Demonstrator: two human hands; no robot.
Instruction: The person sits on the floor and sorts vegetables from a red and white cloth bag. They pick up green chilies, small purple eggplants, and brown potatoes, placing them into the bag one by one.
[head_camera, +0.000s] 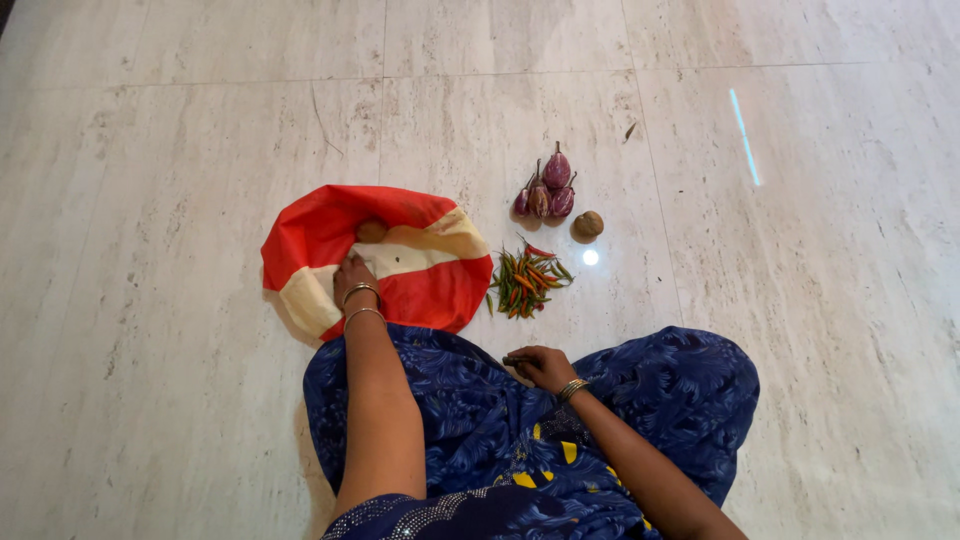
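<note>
The left hand (353, 275) is reaching into the red-and-cream cloth bag (420, 285) lying on the floor (150, 200), its grip hidden inside. The right hand (540, 365) is resting curled loosely on the blue lap. Chillies (527, 280) are lying at three o'clock of the bag, small aubergines (548, 190) at two o'clock.
</note>
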